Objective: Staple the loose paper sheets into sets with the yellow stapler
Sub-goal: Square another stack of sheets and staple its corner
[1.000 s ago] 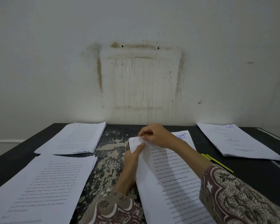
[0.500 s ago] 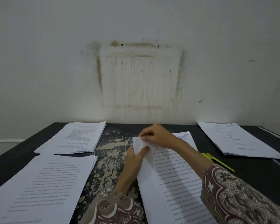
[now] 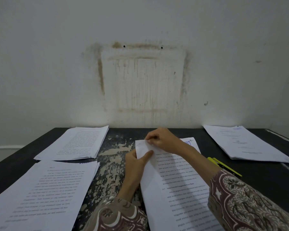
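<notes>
A set of printed sheets (image 3: 177, 185) lies on the dark table in front of me. My left hand (image 3: 135, 162) holds its upper left corner, thumb on top of the paper. My right hand (image 3: 162, 140) pinches the folded-back top corner of the same set with curled fingers. The yellow stapler (image 3: 223, 165) lies on the table just right of my right forearm, partly hidden by my sleeve; neither hand touches it.
Two paper stacks lie on the left: a far stack (image 3: 77, 144) and a near stack (image 3: 40, 194). Another stack (image 3: 245, 144) sits at the far right. The worn black table (image 3: 113, 164) ends against a stained white wall.
The top left corner of the set has been folded further back and down. Both hands shifted slightly toward me with it.
</notes>
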The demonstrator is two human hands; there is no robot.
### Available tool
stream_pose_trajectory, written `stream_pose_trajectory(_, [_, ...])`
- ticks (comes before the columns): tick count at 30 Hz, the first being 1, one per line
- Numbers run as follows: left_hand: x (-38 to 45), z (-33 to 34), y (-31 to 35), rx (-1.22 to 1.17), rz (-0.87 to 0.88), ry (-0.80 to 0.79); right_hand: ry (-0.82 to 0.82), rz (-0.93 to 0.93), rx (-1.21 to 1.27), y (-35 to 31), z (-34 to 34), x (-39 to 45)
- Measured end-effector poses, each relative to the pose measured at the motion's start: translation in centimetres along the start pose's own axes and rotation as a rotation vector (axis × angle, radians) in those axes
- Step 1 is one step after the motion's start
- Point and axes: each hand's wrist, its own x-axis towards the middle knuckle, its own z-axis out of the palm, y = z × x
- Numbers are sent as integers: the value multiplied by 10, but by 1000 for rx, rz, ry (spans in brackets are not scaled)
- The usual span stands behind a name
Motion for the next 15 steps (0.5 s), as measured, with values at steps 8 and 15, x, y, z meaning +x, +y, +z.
stream_pose_trajectory(8, [5,1,-4,-81,-90,79,72,5,-47,9,6,0])
stream_pose_trajectory(15, [7,5,-10,79,30,129,-30,61,-47,13,9,4])
